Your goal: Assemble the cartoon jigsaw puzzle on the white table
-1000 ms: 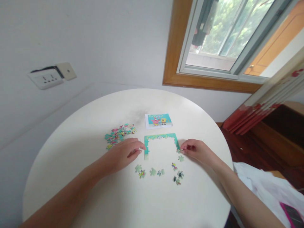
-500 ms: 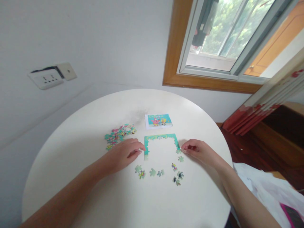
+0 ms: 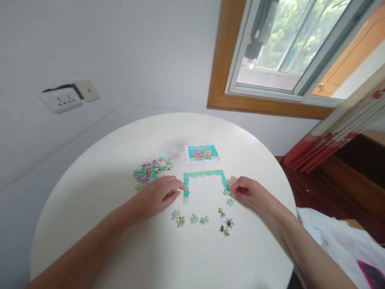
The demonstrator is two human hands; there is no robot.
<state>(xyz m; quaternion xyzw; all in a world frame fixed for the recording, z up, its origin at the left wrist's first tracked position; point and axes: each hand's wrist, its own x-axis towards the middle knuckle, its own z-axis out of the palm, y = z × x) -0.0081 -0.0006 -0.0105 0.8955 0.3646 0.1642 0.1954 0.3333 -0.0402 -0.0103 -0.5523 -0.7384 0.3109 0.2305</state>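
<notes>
A partly joined puzzle border (image 3: 204, 174) lies on the white round table, forming a teal top and two sides. My left hand (image 3: 161, 192) rests beside its left side, index fingertip touching the edge, thumb apart and nothing in the fingers. At the lower end of the right side, my right hand (image 3: 247, 191) has its fingers closed at the outer edge of a pale green puzzle piece (image 3: 226, 193). Another pale green piece (image 3: 230, 202) lies just below. Several loose pieces (image 3: 194, 218) are spread below the border, including a small group (image 3: 226, 226) at the right.
A heap of mixed puzzle pieces (image 3: 150, 170) lies left of the border, partly behind my left hand. Behind the border is a picture card (image 3: 202, 154) with cartoon figures. The table (image 3: 168, 261) meets a wall with a socket (image 3: 61, 99); a white cloth (image 3: 327, 233) is at right.
The view has shifted slightly. The right fingertips have moved a little down at the pale green piece, which sits against the border's right side. My left hand has stayed in place.
</notes>
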